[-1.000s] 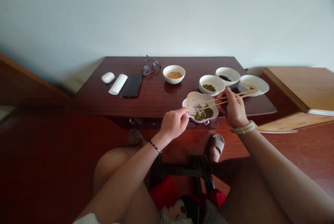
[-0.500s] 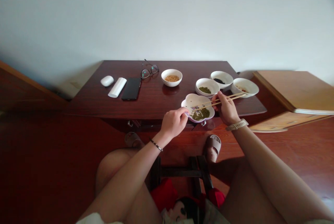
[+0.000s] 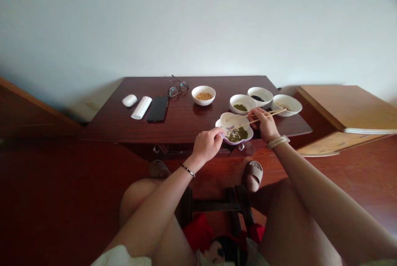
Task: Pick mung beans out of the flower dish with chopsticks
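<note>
A flower-shaped white dish [image 3: 225,119] with green beans in it sits at the near edge of the dark wooden table [image 3: 186,123]. My left hand [image 3: 207,144] is closed on the dish's left rim. My right hand [image 3: 263,124] grips a pair of wooden chopsticks [image 3: 276,112]; their tips reach left over the dish. Behind the dish stand white bowls: one with green beans [image 3: 242,103], one with dark seeds [image 3: 259,94], one nearly empty [image 3: 287,104], and one with yellow grains [image 3: 203,94].
Glasses [image 3: 178,88], a black phone [image 3: 158,109], a white case [image 3: 141,107] and a white mouse [image 3: 129,100] lie on the table's left half. A light wooden board [image 3: 347,111] sits to the right. My knees and sandalled feet are below the table edge.
The view tilted up slightly, so everything sits a bit lower and smaller. My right hand with the chopsticks drew slightly left toward the dish. My left hand stays on the rim.
</note>
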Motion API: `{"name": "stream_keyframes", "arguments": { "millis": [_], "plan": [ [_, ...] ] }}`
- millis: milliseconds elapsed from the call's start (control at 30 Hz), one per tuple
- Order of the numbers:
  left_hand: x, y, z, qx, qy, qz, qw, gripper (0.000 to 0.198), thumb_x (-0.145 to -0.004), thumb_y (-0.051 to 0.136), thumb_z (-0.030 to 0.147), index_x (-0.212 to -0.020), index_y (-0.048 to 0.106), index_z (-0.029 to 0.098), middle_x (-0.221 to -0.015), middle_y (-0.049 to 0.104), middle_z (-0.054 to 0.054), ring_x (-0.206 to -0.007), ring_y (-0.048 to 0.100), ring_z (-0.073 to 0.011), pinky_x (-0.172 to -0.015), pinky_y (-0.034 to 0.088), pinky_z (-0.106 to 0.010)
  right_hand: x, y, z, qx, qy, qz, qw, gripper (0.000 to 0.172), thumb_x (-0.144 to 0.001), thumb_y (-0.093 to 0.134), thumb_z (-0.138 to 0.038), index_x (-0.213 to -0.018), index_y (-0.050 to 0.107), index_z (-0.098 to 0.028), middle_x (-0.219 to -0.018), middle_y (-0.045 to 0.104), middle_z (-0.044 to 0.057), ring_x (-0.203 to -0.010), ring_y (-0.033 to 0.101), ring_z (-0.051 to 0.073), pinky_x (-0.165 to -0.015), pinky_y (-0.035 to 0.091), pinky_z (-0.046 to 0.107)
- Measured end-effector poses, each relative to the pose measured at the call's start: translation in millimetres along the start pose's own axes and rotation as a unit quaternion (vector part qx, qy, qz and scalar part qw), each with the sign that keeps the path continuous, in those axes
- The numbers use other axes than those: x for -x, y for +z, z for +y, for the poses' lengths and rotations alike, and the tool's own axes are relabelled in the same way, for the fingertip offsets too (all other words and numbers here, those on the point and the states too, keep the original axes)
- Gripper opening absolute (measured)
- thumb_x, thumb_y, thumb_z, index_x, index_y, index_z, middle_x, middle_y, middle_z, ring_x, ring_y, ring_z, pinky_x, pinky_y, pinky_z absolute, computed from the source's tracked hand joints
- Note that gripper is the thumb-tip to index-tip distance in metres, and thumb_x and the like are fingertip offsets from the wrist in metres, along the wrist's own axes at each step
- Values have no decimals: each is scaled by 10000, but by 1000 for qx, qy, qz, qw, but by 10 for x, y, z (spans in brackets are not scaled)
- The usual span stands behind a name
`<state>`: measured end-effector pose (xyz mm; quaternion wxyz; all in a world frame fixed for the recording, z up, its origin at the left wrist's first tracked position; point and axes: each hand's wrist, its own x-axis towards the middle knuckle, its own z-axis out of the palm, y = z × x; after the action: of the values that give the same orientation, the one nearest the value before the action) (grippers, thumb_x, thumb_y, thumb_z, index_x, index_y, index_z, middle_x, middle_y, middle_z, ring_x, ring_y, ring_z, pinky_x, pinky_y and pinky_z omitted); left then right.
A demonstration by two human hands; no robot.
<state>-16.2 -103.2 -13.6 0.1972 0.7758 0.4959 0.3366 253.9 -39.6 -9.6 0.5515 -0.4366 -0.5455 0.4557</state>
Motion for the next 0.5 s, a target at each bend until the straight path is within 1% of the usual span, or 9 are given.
{"name": "stream_keyframes", "arguments": {
  "millis": [67,133,200,267,333,433,500],
  "plan": [
    [-5,11,11,-8,-8,1,1000,306,-1060,514,239,-1080,818,267,-1018,862,-11,-898,808,-232,-851,570,-311,-30,-26,39,1,5,-1,1000,349,-968,711,-523,-816,705,-209,-569,475,-33,-478,379,109,-464,246,277],
    [-6,26,22,-12,-14,6,1000,308,-1057,514,241,-1077,820,270,-1025,861,-13,-901,806,-233,-863,571,-314,-53,-66,83,5,16,-2,1000,416,-975,686,-584,-804,716,-206,-560,504,-19,-484,406,115,-463,267,276],
    [-2,41,29,-12,-16,13,1000,310,-1047,517,228,-1085,822,271,-1058,863,-14,-938,808,-236,-882,572,-315,-74,-109,122,-8,34,3,999,490,-965,664,-653,-767,705,-206,-551,535,-2,-483,429,121,-455,280,276],
    [2,54,30,-12,-20,16,1000,314,-1042,518,221,-1093,823,273,-1069,864,-12,-951,809,-237,-886,574,-316,-92,-142,147,-30,57,5,998,513,-943,674,-678,-747,697,-204,-560,560,9,-479,441,119,-439,278,274],
    [2,61,29,-15,-22,17,999,314,-1043,519,225,-1095,825,272,-1059,865,-12,-941,808,-238,-881,575,-316,-100,-156,159,-48,65,5,997,494,-931,701,-659,-753,701,-198,-571,566,9,-480,442,114,-429,279,268],
    [-7,63,30,-21,-22,19,999,313,-1047,520,235,-1090,829,266,-1038,865,-19,-928,808,-238,-879,577,-314,-101,-144,166,-58,47,16,997,429,-925,741,-591,-770,697,-194,-567,527,-14,-475,406,99,-424,281,254],
    [-16,62,35,-22,-21,20,999,317,-1051,520,241,-1088,833,263,-1030,865,-27,-931,809,-236,-882,580,-311,-108,-125,177,-59,34,29,997,403,-909,765,-565,-759,656,-207,-558,486,-38,-462,364,89,-414,261,245]
  ]
}}
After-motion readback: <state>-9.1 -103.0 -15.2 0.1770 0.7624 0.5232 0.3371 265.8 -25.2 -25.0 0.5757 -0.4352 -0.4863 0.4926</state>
